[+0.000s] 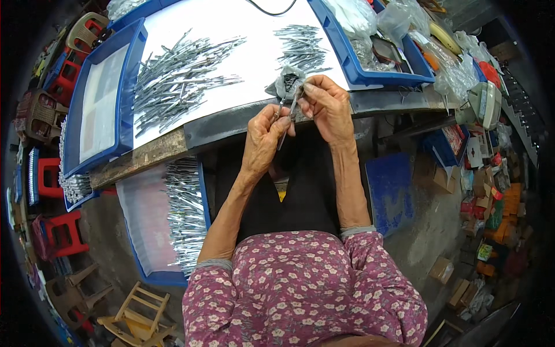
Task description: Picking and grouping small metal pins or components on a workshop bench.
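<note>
One slim metal piece [281,142], left grip [263,136] pinching

1. The shirt [289,283] is patterned with pale flowers on plum.
2. Silver-grey is shown by the metal strips [176,84].
3. The trays [125,101] are rimmed in blue.
4. The table [254,37] is topped in white.
5. The stool [65,234] is coloured red.

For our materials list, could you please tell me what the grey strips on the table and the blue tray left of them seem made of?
Grey strips: probably metal, mostly dull, with silvery glints where light catches them. Blue tray: likely moulded plastic, slightly shiny, given its even colour.
</note>
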Available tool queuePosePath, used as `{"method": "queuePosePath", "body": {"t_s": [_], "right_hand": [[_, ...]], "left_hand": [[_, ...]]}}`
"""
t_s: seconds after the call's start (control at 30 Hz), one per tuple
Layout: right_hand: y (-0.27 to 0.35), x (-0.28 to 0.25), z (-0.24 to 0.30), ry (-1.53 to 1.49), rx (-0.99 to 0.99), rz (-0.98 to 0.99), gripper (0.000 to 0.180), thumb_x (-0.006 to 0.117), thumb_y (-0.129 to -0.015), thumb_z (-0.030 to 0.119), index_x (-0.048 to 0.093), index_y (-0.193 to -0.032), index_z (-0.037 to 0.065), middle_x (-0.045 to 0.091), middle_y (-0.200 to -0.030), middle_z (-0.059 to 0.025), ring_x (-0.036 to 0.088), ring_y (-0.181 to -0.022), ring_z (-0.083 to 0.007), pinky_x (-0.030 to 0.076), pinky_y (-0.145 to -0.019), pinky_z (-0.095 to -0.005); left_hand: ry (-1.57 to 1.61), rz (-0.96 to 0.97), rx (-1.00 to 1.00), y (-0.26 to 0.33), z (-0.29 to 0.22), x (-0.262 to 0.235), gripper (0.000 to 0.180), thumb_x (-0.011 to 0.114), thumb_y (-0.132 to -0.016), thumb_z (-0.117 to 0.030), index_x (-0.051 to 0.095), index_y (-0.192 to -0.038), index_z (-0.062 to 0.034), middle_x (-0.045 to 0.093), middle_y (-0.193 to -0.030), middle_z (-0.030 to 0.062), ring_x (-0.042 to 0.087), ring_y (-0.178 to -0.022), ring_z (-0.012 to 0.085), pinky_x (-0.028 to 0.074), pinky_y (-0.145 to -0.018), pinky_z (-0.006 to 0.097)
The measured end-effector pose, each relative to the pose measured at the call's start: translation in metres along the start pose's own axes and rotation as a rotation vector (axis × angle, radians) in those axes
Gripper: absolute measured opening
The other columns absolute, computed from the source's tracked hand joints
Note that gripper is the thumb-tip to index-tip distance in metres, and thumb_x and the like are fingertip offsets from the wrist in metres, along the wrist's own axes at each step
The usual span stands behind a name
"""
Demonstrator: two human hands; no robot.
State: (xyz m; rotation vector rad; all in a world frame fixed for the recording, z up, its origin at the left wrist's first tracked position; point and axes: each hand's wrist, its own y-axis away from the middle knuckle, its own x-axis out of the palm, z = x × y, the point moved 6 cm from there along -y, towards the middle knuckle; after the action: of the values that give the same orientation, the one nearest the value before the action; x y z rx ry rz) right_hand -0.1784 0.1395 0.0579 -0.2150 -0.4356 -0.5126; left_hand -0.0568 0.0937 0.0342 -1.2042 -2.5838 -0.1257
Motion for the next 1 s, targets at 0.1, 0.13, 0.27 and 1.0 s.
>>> {"method": "queuePosePath", "body": {"t_s": [0.1, 0.13, 0.27, 1.0], "right_hand": [[-0.001, -0.001, -0.004, -0.067, 0.013, 0.018, 0.010, 0.053, -0.084, 0.007, 0.054, -0.088, -0.002, 0.058, -0.076, -0.0092, 0.050, -0.058, -0.0093, 0.037, -0.048, -0.0180], [-0.001, -0.001, -0.006, -0.103, 0.016, 0.038, 0.010, 0.053, -0.084, 0.007, 0.054, -0.088, -0.002, 0.058, -0.076, -0.0094, 0.050, -0.059, -0.0091, 0.037, -0.049, -0.0178], [-0.001, 0.001, -0.009, -0.138, 0.027, 0.059, 0.010, 0.053, -0.084, 0.007, 0.055, -0.089, -0.001, 0.058, -0.078, -0.0095, 0.049, -0.060, -0.0087, 0.037, -0.050, -0.0173], [0.005, 0.001, -0.018, 0.056, -0.020, -0.015, 0.008, 0.055, -0.082, 0.006, 0.055, -0.085, -0.002, 0.058, -0.072, -0.0070, 0.049, -0.053, -0.0062, 0.036, -0.045, -0.0158]], "left_hand": [[-0.013, 0.011, -0.006, 0.001, 0.002, -0.001, 0.014, 0.052, -0.085, -0.014, 0.052, -0.091, -0.0013, 0.053, -0.068, -0.0003, 0.044, -0.060, 0.0036, 0.033, -0.054, 0.016], [-0.021, 0.022, -0.003, 0.001, 0.003, -0.002, 0.018, 0.053, -0.085, -0.019, 0.054, -0.093, -0.0020, 0.053, -0.070, -0.0008, 0.045, -0.061, 0.0040, 0.034, -0.055, 0.016], [-0.024, 0.031, 0.005, 0.001, 0.006, -0.003, 0.018, 0.053, -0.085, -0.018, 0.054, -0.093, -0.0022, 0.053, -0.069, -0.0007, 0.045, -0.061, 0.0041, 0.034, -0.055, 0.017], [-0.005, -0.024, 0.005, 0.005, 0.010, -0.004, 0.008, 0.049, -0.085, -0.008, 0.051, -0.083, -0.0008, 0.046, -0.063, -0.0018, 0.039, -0.057, 0.0042, 0.030, -0.052, 0.018]]}}
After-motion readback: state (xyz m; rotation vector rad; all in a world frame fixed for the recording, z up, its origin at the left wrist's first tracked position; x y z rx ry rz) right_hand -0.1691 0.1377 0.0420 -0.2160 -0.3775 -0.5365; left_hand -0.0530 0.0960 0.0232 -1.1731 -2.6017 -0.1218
